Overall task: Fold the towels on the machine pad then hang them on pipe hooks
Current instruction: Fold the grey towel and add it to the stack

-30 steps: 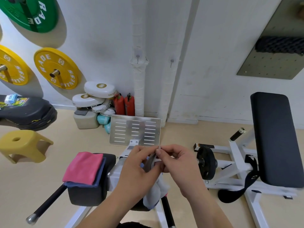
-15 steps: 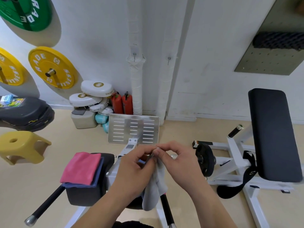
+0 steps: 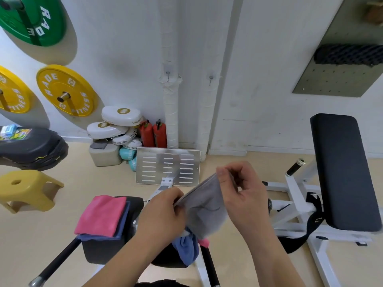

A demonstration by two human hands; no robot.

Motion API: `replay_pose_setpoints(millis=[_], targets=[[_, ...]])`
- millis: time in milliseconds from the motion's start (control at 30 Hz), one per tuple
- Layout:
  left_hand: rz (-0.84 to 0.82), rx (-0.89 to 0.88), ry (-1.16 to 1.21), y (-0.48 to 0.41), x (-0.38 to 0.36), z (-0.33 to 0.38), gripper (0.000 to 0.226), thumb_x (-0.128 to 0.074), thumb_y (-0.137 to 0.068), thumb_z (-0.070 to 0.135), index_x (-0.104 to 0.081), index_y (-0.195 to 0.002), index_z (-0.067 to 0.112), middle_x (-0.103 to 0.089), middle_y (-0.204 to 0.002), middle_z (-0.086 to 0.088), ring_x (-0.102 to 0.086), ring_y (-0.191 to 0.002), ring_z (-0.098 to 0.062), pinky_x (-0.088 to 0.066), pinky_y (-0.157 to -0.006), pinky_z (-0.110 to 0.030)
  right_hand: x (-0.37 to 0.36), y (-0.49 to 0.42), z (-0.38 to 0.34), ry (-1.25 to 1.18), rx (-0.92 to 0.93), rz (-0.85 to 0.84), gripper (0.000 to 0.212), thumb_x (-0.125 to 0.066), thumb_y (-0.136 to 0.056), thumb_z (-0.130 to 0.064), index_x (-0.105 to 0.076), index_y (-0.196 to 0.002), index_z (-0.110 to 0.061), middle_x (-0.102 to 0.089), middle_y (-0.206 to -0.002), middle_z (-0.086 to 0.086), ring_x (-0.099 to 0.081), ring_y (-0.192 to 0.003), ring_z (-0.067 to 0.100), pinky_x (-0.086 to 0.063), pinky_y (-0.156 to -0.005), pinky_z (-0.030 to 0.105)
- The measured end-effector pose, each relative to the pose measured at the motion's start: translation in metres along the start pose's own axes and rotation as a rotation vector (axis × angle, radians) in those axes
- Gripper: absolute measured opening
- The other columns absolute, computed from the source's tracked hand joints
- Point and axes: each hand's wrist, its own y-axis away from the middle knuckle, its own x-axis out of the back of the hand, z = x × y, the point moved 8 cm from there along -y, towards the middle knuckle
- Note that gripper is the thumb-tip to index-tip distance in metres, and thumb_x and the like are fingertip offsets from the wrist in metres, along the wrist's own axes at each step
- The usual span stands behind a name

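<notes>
Grey towel (image 3: pixel 205 210), held in the air just right of the machine pad (image 3: pixel 99 251). Its top edge rises from the left hand (image 3: pixel 163 214) to the right hand (image 3: pixel 242 195), each hand pinching one end. The pipe hooks (image 3: pixel 168 73) lie ahead, well apart.

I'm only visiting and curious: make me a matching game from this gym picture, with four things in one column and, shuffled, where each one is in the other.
Things
1. grey towel
2. pink towel
3. yellow stool
4. green weight plate

Places
A. standing on the floor
B. mounted on the wall
C. folded on a blue towel on the machine pad
D. pinched between left hand and right hand

Pairs: 1-D, 2-C, 3-A, 4-B
</notes>
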Motion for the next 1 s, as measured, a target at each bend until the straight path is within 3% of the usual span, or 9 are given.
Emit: replay_pose_setpoints(millis=[167, 333, 467, 567, 733, 800, 1000], targets=[[-0.038, 0.011, 0.115, -0.007, -0.016, -0.024, 0.012, -0.062, -0.088, 0.026, -0.066, -0.090, 0.038, -0.070, -0.085, 0.019, -0.065, -0.079, -0.003, -0.058, -0.075, -0.033, 0.005, 0.002, 0.001, 0.070, 0.012, -0.009, 0.027, -0.069, -0.096, -0.019, -0.063, -0.084, -0.042, -0.068, -0.082, -0.014, -0.061, -0.073, 0.007, -0.045, -0.065, 0.010], [0.023, 0.079, 0.195, -0.005, -0.018, -0.056, 0.024, -0.065, -0.087, 0.015, -0.060, -0.085, 0.038, -0.070, -0.076, 0.009, -0.067, -0.076, -0.015, -0.059, -0.076, -0.039, 0.017, 0.003, 0.025, 0.022, -0.141, 0.047, 0.019, -0.066, -0.099, -0.018, -0.063, -0.086, -0.032, -0.069, -0.076, -0.014, -0.062, -0.070, 0.003, -0.046, -0.065, 0.010], [-0.012, 0.038, 0.104, -0.004, -0.033, -0.058, 0.024, -0.059, -0.087, 0.008, -0.059, -0.079, 0.030, -0.066, -0.073, 0.006, -0.063, -0.070, -0.017, -0.058, -0.073, -0.043, 0.014, 0.005, 0.031, 0.017, -0.178, 0.015, 0.011, -0.066, -0.099, -0.019, -0.063, -0.089, -0.024, -0.069, -0.072, -0.010, -0.061, -0.067, 0.000, -0.045, -0.063, 0.009], [-0.027, -0.077, 0.067, -0.003, -0.047, -0.052, 0.025, -0.056, -0.087, 0.013, -0.070, -0.085, 0.033, -0.067, -0.086, 0.006, -0.062, -0.081, -0.012, -0.056, -0.076, -0.038, 0.008, 0.005, 0.029, -0.021, -0.184, -0.042, 0.013, -0.067, -0.099, -0.018, -0.063, -0.088, -0.025, -0.068, -0.071, -0.013, -0.062, -0.069, 0.000, -0.045, -0.066, 0.009], [-0.113, -0.142, 0.071, 0.001, -0.064, -0.042, 0.018, -0.072, -0.083, 0.040, -0.064, -0.091, 0.054, -0.056, -0.094, 0.019, -0.056, -0.092, 0.001, -0.047, -0.077, -0.016, 0.000, 0.010, 0.028, -0.081, -0.201, -0.116, 0.012, -0.068, -0.097, -0.012, -0.065, -0.088, -0.019, -0.071, -0.069, -0.009, -0.066, -0.070, 0.002, -0.049, -0.068, 0.013], [-0.100, -0.131, 0.027, 0.000, -0.069, -0.042, 0.017, -0.071, -0.084, 0.049, -0.070, -0.099, 0.043, -0.057, -0.097, 0.019, -0.056, -0.094, -0.001, -0.050, -0.081, -0.022, -0.004, 0.012, 0.028, -0.097, -0.216, -0.150, 0.011, -0.068, -0.098, -0.011, -0.065, -0.089, -0.017, -0.073, -0.073, -0.004, -0.069, -0.073, 0.006, -0.052, -0.071, 0.016], [-0.034, -0.162, -0.059, -0.011, -0.077, -0.037, 0.015, -0.062, -0.090, 0.037, -0.071, -0.085, 0.027, -0.055, -0.083, 0.013, -0.054, -0.087, -0.009, -0.048, -0.070, -0.028, -0.006, 0.011, 0.028, -0.116, -0.228, -0.182, 0.012, -0.067, -0.097, -0.009, -0.066, -0.088, -0.018, -0.074, -0.077, 0.005, -0.069, -0.076, 0.010, -0.053, -0.073, 0.021]])
